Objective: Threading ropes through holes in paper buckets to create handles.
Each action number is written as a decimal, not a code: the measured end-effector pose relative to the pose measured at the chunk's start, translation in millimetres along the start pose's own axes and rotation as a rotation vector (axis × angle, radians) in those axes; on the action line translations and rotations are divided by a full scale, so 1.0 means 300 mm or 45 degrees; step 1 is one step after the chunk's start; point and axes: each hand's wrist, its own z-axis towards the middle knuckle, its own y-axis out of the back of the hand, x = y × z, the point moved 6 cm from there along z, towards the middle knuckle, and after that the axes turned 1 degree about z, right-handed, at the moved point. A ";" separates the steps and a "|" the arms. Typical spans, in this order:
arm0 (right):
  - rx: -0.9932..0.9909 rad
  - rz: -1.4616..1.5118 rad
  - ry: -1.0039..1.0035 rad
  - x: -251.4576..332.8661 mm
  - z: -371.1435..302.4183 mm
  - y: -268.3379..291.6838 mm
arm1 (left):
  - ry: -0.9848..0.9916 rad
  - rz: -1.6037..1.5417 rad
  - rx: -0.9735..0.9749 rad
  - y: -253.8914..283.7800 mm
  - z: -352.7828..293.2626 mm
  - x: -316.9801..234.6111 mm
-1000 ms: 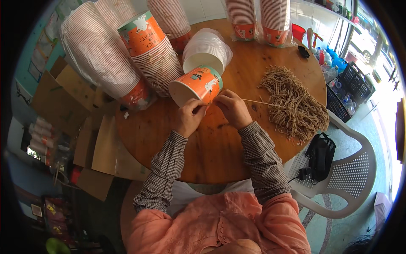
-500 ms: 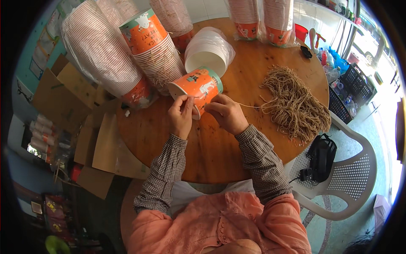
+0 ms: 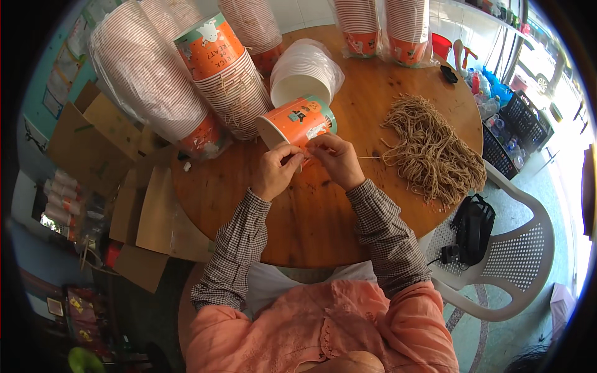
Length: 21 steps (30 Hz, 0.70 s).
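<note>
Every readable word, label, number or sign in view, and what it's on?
Upper cup of the tall stack: dark lettering on orange, readable, wording not copied out.
Sideways orange cup: printed figures; any lettering too small to read.
Wall sheets: too small and blurred to read.
Black crate: light marks, too small to read.

Dark lettering on stacked cup
</note>
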 end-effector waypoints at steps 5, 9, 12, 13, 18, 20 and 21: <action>-0.104 0.459 -0.154 -0.031 0.011 0.031 | 0.083 -0.110 0.000 0.027 0.011 0.038; 0.157 -0.138 -0.012 -0.003 -0.003 0.009 | 0.113 -0.118 -0.067 0.054 0.026 0.055; 0.071 -0.140 0.022 0.041 -0.005 -0.025 | 0.120 -0.123 -0.066 0.052 0.015 0.058; 0.070 -0.142 0.022 0.039 -0.004 -0.025 | 0.095 -0.107 -0.076 0.045 0.014 0.048; -0.030 -0.109 0.082 0.032 -0.009 -0.016 | 0.142 -0.117 -0.042 0.012 0.015 0.021; -0.059 -0.213 0.139 0.044 -0.011 -0.008 | 0.155 -0.118 -0.034 0.008 0.015 0.024; -0.089 -0.317 0.197 0.056 -0.013 -0.003 | 0.170 -0.135 -0.024 0.004 0.016 0.035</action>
